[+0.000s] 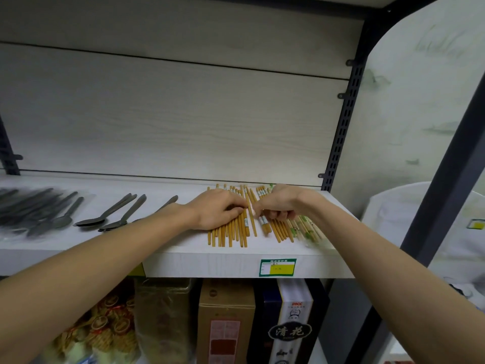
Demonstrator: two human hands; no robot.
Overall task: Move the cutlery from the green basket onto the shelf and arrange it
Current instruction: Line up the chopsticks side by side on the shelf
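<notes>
Chopsticks (237,227) lie fanned on shelf (183,264), under flat left hand (219,210); right hand (278,206) beside it, curled, pinching one pair. Risk: sideways sweep rolls sticks off front edge.

Pale wood-grain back panel (170,114) behind – a dark slotted upright (343,122) at its right, a white wall (420,101) beyond.

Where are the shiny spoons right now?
In the head view, the loose spoons lie on the white shelf, left of the chopsticks, beside the bagged spoons.
</notes>
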